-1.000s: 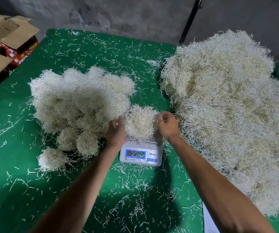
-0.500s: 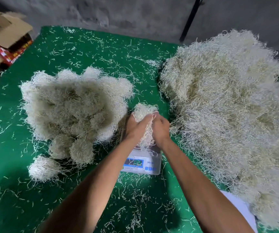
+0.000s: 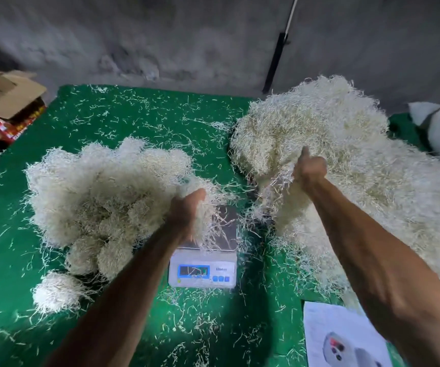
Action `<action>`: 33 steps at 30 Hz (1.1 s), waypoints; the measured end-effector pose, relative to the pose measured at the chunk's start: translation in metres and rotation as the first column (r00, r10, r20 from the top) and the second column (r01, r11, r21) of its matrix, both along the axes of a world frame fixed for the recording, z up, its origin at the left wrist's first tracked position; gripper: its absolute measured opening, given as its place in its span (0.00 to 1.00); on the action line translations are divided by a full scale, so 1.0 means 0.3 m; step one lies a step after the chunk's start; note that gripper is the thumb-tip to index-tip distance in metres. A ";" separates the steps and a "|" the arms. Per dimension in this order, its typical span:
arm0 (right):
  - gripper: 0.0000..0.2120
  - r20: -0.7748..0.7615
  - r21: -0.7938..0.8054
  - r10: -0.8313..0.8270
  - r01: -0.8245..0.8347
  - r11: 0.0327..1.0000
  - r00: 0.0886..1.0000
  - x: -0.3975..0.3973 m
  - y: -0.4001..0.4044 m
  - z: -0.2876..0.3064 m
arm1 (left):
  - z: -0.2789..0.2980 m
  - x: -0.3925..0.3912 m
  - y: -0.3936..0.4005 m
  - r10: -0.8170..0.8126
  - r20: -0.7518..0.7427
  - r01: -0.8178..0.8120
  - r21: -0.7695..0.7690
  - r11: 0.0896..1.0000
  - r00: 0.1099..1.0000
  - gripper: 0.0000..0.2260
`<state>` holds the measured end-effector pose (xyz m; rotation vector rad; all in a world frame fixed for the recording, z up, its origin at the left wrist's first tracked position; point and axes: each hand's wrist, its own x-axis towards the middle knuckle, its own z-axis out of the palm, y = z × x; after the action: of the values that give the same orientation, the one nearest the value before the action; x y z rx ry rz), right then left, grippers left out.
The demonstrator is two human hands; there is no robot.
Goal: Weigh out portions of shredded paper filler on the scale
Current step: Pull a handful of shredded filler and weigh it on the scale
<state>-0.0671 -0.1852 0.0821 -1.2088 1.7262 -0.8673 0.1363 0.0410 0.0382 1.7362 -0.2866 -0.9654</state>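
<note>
A: Change since half a second back: the hands, then pressed together round one wad just above the scale (image 3: 203,263), are now apart. The left hand (image 3: 187,215) carries the wad (image 3: 200,205) off the platform toward the heap of weighed portions (image 3: 99,194); the right hand (image 3: 309,170) has gone to the bulk heap (image 3: 346,165).

B: Grip on each?

A: Left: fingers curled round the wad, strands trailing down onto the scale's platform. Right: closed into a fistful of loose filler (image 3: 279,192) at the near edge of the bulk heap, thumb up.

B: Where does the filler stand against the scale?

A: Weighed portions lie left of the scale, many rounded balls bunched together, one stray ball (image 3: 54,291) nearer the person on that side. The bulk heap sits right of the scale and is far the larger. The platform looks bare but for a few trailing shreds. Display unreadable.

B: Progress?

A: My judgement: well under way, nowhere near done. One more portion is leaving for the left heap, the next is being drawn. By the size of the bulk heap, most of the weighing remains. Loose shreds litter the green cloth (image 3: 134,120) all round the scale.
</note>
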 end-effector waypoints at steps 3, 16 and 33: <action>0.38 0.041 -0.107 -0.014 0.019 0.994 0.999 -0.033 -0.025 0.078 | -0.014 0.003 -0.026 0.057 -0.066 -0.056 0.018 0.998 0.996 0.34; 0.18 -0.692 -0.303 0.273 -0.612 0.730 0.668 0.005 0.236 0.130 | -0.053 -0.061 -0.012 -0.180 0.082 0.190 -0.141 0.972 0.980 0.32; 0.23 -0.202 0.093 0.618 -0.614 0.784 0.759 0.210 0.485 -0.362 | -0.203 0.079 0.143 0.013 0.217 -0.056 0.193 0.980 0.976 0.40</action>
<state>-0.0040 -0.0396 -0.0267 -1.7736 1.3380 -0.3140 0.1601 0.0838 -0.0225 2.0276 -0.3060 -0.8023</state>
